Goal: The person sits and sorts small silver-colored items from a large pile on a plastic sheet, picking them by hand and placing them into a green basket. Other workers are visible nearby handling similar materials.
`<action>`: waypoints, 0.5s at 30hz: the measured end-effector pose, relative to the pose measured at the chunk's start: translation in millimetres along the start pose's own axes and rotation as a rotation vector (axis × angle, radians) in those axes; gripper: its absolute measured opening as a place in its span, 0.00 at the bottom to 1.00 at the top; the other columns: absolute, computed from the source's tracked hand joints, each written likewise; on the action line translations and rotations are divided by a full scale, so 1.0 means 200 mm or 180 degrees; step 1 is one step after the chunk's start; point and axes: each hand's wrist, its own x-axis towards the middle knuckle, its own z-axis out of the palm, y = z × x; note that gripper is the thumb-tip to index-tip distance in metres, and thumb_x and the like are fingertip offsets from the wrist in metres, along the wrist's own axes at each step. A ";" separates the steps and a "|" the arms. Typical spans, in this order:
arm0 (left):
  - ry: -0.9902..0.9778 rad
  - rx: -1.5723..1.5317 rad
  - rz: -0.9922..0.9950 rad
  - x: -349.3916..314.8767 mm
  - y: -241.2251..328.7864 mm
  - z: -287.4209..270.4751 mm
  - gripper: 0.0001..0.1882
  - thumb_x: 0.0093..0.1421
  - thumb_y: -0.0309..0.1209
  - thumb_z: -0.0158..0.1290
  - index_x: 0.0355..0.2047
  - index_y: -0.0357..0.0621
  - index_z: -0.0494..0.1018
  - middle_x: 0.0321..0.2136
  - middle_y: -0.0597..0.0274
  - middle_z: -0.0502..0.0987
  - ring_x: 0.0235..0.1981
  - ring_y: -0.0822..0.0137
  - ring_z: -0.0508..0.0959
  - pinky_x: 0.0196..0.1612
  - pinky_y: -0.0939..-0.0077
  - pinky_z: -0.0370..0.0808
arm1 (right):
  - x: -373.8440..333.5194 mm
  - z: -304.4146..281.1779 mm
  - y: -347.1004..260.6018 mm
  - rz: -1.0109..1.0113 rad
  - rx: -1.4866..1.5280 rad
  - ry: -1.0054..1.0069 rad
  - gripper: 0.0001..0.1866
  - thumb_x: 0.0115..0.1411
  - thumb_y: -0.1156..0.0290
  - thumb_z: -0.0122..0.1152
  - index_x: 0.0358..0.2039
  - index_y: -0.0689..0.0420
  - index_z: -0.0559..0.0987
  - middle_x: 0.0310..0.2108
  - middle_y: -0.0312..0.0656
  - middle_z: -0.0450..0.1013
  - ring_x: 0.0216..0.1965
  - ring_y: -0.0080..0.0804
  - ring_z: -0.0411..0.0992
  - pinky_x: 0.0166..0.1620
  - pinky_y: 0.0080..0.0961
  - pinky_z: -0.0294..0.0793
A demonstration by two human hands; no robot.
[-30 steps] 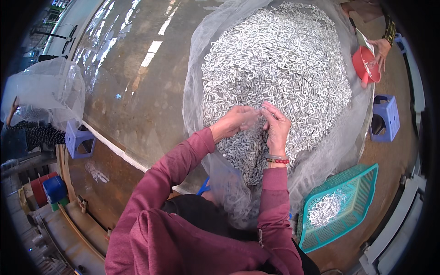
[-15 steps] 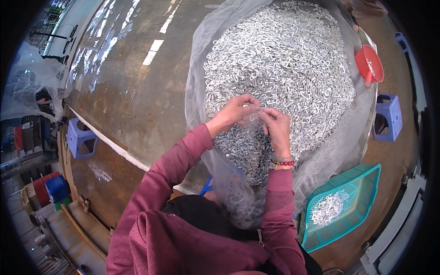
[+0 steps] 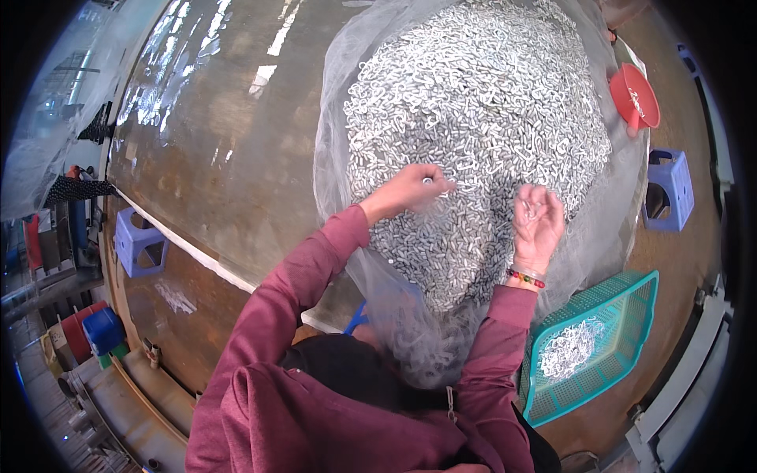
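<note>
A wide pile of small silver metal pieces (image 3: 481, 87), many of them short pegs and others bent hooks, lies on a sheet of translucent netting (image 3: 335, 150) in front of me. Over the pile's near left part, my left hand (image 3: 410, 191) is closed in a pinch; a small silver piece shows at its fingers, which are partly blurred. My right hand (image 3: 538, 229) is to the right, palm turned up and fingers curled around a few thin, pale wire hooks (image 3: 531, 210). Both hands are above the pile, apart from each other.
At lower right, a teal plastic basket (image 3: 643, 339) holds a heap of white hooks (image 3: 569, 349). A red scoop-like bowl (image 3: 631, 98) with some hooks lies at the pile's right edge. Blue-purple stools stand at right (image 3: 670, 193) and left (image 3: 140, 243). A wet metal tabletop (image 3: 236, 158) extends left.
My hands were together at the fingertips over the pile. The right hand has moved right and turned palm up; the left has stayed almost in place.
</note>
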 end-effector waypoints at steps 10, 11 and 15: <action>0.0400 0.1036 0.0294 -0.01 0.12 -0.07 0.08 0.57 0.28 0.51 0.33 0.37 0.74 0.20 0.65 0.69 0.25 0.71 0.70 0.25 0.77 0.68 | 0.08 -0.09 0.37 -0.0456 -0.5548 0.0709 0.06 0.54 0.72 0.63 0.26 0.60 0.78 0.15 0.30 0.69 0.16 0.17 0.63 0.16 0.13 0.54; 0.0321 0.0028 -0.0077 -0.03 0.17 -0.11 0.08 0.56 0.29 0.50 0.32 0.36 0.73 0.21 0.65 0.69 0.24 0.71 0.69 0.23 0.79 0.67 | 0.08 -0.06 0.36 -0.0228 -0.4612 0.0798 0.06 0.53 0.72 0.64 0.26 0.61 0.78 0.15 0.29 0.69 0.16 0.16 0.62 0.16 0.14 0.55; -0.0046 -0.2609 -0.0216 -0.08 0.27 -0.16 0.08 0.54 0.30 0.42 0.28 0.37 0.67 0.30 0.61 0.67 0.25 0.74 0.65 0.16 0.90 0.59 | 0.07 0.04 0.30 0.0610 -0.3008 0.0865 0.05 0.51 0.74 0.66 0.26 0.61 0.80 0.16 0.29 0.70 0.13 0.14 0.60 0.17 0.13 0.54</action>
